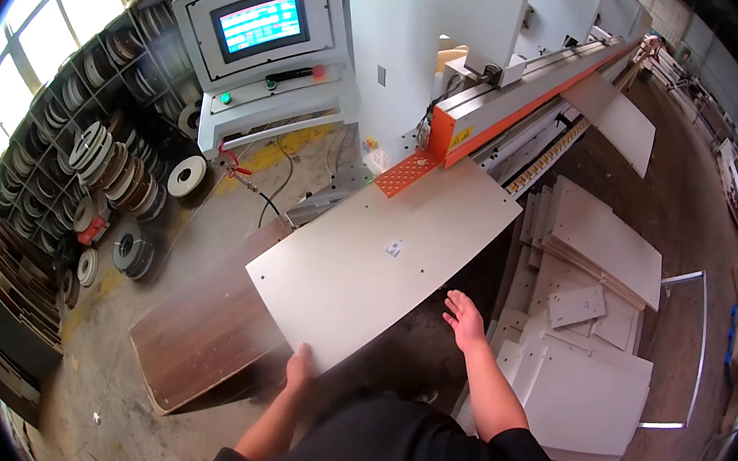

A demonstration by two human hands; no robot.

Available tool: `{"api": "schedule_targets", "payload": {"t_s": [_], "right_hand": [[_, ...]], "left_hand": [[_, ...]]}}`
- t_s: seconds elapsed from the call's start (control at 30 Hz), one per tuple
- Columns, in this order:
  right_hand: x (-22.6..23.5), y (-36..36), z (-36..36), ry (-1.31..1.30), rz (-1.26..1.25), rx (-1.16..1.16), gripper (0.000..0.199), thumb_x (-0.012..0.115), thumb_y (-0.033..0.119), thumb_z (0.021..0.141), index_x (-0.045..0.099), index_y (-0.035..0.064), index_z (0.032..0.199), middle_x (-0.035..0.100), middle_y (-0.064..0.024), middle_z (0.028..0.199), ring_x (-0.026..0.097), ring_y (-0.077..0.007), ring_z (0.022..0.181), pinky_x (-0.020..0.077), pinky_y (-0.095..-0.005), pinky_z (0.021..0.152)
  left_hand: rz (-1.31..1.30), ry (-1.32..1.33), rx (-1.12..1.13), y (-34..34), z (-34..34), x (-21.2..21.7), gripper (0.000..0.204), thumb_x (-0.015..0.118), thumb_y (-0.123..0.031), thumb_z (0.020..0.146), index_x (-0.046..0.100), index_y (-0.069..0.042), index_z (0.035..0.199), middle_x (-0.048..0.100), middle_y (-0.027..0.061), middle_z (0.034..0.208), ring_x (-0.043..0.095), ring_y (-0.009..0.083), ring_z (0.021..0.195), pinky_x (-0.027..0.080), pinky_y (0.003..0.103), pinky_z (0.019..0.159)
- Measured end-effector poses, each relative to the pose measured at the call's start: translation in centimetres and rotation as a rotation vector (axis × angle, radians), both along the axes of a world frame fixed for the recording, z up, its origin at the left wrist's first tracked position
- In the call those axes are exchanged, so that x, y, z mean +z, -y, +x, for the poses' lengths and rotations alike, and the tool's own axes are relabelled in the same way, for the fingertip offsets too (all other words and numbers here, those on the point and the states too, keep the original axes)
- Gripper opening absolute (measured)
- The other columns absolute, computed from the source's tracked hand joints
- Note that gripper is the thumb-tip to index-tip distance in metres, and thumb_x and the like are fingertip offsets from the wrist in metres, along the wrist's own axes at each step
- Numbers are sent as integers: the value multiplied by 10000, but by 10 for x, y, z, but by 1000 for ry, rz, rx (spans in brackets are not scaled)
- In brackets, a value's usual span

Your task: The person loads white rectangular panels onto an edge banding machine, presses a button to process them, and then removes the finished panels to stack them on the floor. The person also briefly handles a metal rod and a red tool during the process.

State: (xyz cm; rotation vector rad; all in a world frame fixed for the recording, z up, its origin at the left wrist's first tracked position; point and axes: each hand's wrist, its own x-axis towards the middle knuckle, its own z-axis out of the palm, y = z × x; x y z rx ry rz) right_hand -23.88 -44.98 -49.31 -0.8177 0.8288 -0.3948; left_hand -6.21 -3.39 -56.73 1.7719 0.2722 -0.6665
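A long white panel (356,265) with small drilled holes and a little label lies slanted in front of me. Its far end sits at the orange guide plate (408,173) of an edge banding machine (529,76). My left hand (301,367) grips the panel's near corner, thumb on top and the other fingers hidden beneath. Just off the panel's right edge, my right hand (466,320) is open with nothing in it, fingers stretched toward the edge. Under the panel's near left side is a brown wooden board (206,321).
Stacked white panels (590,393) stand to the right, beside a pale metal frame (698,355). Another panel (619,122) lies farther along the machine. At the left are a control console (268,35) with a lit screen and a rack of edge-band rolls (88,75), with more rolls on the floor.
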Motion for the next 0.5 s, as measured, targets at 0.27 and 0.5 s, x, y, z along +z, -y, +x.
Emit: {"api": "schedule_targets", "payload": {"t_s": [0.27,0.5], "right_hand": [[-78,-54,-181,-477,17,17,303,613,319,1012,681,91,1200,731,-45,1159,684,-152,994,534,-307,784],[-174,-121,-386,-777,75,-404,261,613,295,988,688,67,1090,754,-54,989,712,-172,850,500,-316,617]], "left_hand": [[-59,-182,-114,73,5,17,494,515,-524,1034,610,-53,1147,646,76,968,631,210,837,521,396,705],[-59,-126,-548,107,-32,41,377,501,-379,1073,619,-62,905,586,40,658,564,109,600,455,271,537]]}}
